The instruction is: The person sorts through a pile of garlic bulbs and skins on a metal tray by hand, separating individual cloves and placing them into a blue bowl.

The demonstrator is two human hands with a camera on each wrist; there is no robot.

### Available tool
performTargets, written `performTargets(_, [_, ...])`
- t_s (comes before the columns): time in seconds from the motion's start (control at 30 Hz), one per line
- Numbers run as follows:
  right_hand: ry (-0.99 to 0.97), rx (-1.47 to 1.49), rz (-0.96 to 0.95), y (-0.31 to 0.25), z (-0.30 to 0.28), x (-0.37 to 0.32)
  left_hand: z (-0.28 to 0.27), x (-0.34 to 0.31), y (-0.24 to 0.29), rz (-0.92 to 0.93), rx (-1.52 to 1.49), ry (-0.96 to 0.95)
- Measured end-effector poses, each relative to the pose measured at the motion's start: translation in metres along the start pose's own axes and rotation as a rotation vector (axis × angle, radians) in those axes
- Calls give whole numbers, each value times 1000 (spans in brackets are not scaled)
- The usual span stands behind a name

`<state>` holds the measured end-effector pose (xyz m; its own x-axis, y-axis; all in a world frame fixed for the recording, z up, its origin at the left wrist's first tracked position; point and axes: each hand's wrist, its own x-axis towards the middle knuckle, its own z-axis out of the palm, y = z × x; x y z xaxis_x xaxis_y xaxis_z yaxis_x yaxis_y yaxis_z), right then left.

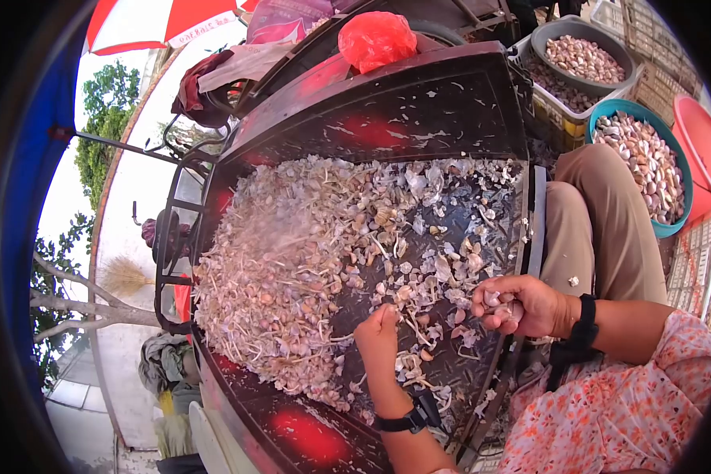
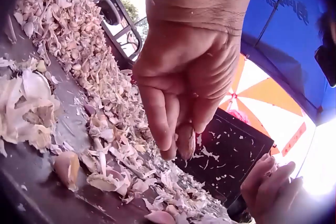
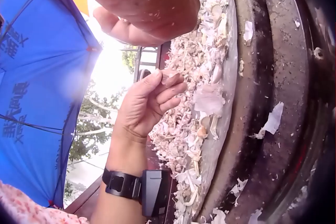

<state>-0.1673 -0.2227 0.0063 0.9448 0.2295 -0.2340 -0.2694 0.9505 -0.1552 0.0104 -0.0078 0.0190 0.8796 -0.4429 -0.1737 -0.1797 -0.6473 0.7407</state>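
My left hand [image 1: 378, 347] is over the garlic heap in the head view. In the left wrist view its thumb and fingers pinch a garlic clove [image 2: 185, 141] hanging below the fingertips. My right hand [image 1: 529, 304], palm up near the metal edge, holds several garlic cloves [image 1: 504, 306] in its curled fingers. From the right wrist its fingers are mostly hidden behind the hand itself. Below both hands, loose skins, stems and cloves [image 1: 276, 276] cover much of the dark truck bed [image 1: 442, 103]. One loose clove [image 2: 66, 169] lies on the bed near the left hand.
Beside my knees [image 1: 608, 205] stand a teal basin [image 1: 598, 118] and a grey basin [image 1: 539, 39], both with garlic cloves, and a pink basin [image 1: 707, 142]. A red plastic bag [image 1: 377, 41] sits on the bed's far side wall. A metal edge [image 1: 536, 229] separates bed and legs.
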Motion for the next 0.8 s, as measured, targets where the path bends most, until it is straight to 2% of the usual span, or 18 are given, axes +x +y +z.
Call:
performTargets(0.07, [6,-4,-5,0,1,-1,-15,25,-21,98,117,255])
performTargets(0.1, [12,-5,-19,0,1,-2,-23,42,-35,101,114,258])
performTargets(0.17, [15,-11,-33,1,2,0,-36,76,-55,138,352,381])
performTargets(0.2, [23,-5,-24,1,3,0,-38,88,-55,141,350,383])
performTargets(0.27, [35,4,-18,2,3,2,-37,107,-48,363,714,379])
performTargets(0.3, [37,16,-12,2,2,3,-33,111,-42,279,645,280])
performTargets(0.33, [40,28,-7,2,1,4,-27,112,-37,282,642,275])
performTargets(0.43, [67,2,-31,0,1,7,-4,100,-20,400,998,134])
performTargets(0.47, [66,6,-32,0,0,8,2,94,-19,401,1001,131])
performTargets(0.6, [50,13,-28,-1,-2,10,-1,61,-9,424,784,124])
performTargets(0.67, [38,9,-20,2,-4,9,-4,53,-19,35,-263,72])
performTargets(0.7, [55,9,-18,3,-5,9,-9,44,-9,-42,-557,12])
performTargets(0.73, [69,6,-16,2,-4,9,-10,36,-3,-42,-559,17])
performTargets(0.8, [70,6,-7,2,-4,9,-8,23,3,-15,-1229,-42])
